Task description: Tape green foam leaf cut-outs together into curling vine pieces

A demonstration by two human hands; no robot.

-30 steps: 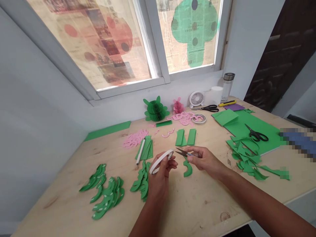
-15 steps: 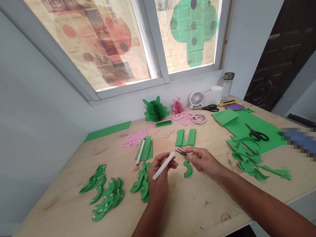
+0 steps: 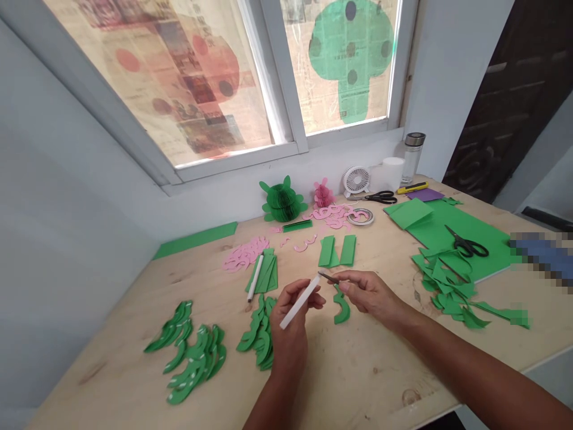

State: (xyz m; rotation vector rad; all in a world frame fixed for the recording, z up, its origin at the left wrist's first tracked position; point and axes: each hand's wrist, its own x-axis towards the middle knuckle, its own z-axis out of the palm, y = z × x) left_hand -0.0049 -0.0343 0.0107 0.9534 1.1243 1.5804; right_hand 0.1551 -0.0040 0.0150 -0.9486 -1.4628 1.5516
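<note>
My left hand is closed around a narrow white strip, which slants up to the right. In my right hand, pinched between thumb and fingers, are dark tweezers. Their tips touch the upper end of the strip; whether they grip a piece of it is too small to tell. Below the tweezers lies a wavy green paper cutout. Beside my left wrist, partly hidden by it, sits a pile of similar green cutouts. Farther left, more green cutouts carry small white patches.
Pink cutouts, a white pen on green strips and folded green papers lie beyond my hands. Green scraps and black scissors are at the right. A small fan and a glass bottle stand at the back.
The tweezer tips, slightly parted before, now look closed together at the strip's end. My left hand and the strip have shifted slightly right.
</note>
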